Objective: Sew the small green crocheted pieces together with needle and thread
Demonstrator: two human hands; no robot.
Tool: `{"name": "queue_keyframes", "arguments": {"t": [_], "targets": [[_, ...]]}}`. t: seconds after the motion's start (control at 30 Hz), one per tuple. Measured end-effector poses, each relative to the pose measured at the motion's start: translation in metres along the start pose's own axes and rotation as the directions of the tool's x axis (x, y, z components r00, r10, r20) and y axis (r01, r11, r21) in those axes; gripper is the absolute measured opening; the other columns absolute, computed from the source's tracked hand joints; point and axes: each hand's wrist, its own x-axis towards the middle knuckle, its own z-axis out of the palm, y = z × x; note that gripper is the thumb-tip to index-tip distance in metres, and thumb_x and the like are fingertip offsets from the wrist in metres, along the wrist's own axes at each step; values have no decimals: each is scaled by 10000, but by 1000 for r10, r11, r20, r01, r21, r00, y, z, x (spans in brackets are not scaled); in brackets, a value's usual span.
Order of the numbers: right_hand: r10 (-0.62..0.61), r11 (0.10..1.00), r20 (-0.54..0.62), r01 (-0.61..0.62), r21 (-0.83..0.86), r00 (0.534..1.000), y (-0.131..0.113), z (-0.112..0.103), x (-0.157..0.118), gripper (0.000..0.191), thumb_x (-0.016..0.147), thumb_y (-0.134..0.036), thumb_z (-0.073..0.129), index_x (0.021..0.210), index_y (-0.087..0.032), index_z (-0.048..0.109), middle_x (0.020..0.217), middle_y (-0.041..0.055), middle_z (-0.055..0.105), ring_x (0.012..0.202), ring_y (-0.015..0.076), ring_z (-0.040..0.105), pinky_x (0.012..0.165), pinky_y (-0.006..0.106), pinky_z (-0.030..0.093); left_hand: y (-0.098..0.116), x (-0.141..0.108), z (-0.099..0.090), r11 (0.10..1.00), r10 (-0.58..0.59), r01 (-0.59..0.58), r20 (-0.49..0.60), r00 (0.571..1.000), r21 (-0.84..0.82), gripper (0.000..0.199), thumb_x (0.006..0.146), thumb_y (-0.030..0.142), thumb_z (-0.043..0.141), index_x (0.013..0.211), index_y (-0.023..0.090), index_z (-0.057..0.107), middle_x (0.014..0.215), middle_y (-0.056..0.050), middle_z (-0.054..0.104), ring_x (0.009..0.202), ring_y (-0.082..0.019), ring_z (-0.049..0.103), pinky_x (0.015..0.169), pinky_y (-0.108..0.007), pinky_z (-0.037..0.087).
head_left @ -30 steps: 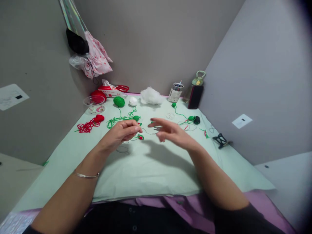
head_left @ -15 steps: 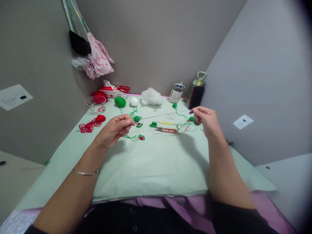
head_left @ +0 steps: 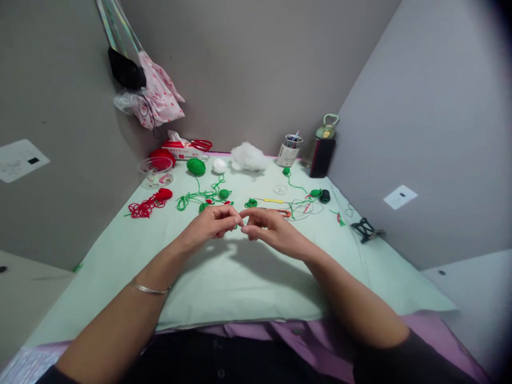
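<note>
My left hand (head_left: 216, 224) is closed in a pinch above the table's near middle. The dark thread it held a moment ago is barely visible here, with a short dark bit at the fingertips. Facing it, my right hand (head_left: 272, 230) has its thumb and index finger apart, their tips close to or touching the left fingertips. Behind the hands lie orange-handled thread snips (head_left: 285, 213), partly covered, a yellow-handled crochet hook (head_left: 273, 201) and a small green crocheted piece (head_left: 251, 203). Small red-and-green pieces near the left hand are partly hidden.
Red yarn (head_left: 163, 195), a green yarn ball (head_left: 196, 167), a clear plastic tub (head_left: 156, 178) and white stuffing (head_left: 248, 158) sit farther back. At right are a pen can (head_left: 288, 152), a phone (head_left: 322, 158), a black thread spool (head_left: 325, 196) and a black clip (head_left: 363, 230).
My hands were wide apart with a thread stretched between them. The right hand has moved left and down to meet the left, its fingers parting; the left has moved slightly right and down.
</note>
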Motion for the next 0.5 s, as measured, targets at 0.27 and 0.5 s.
{"name": "queue_keyframes", "arguments": {"t": [0.27, 0.5], "targets": [[19, 994, -256, 10, 113, 966, 9, -23, 2, 305, 844, -464, 715, 791, -165, 680, 632, -27, 531, 599, 108, 430, 586, 262, 367, -5, 4, 2, 992, -17, 16, -4, 1000, -127, 546, 908, 656, 575, 931, 133, 730, 778, -44, 621, 522, -80, 457, 425, -211, 358], [24, 988, -280, 20, 153, 960, 5, -21, 2, 290, 830, -433, 724, 769, -153, 675, 609, -38, 504, 584, 97, 391, 567, 259, 317, -3, 3, 2, 996, -25, 23, -24, 999, -84, 411, 846, 548, 710, 923, 145, 719, 753, -14, 614, 532, -73, 456, 439, -196, 372]]}}
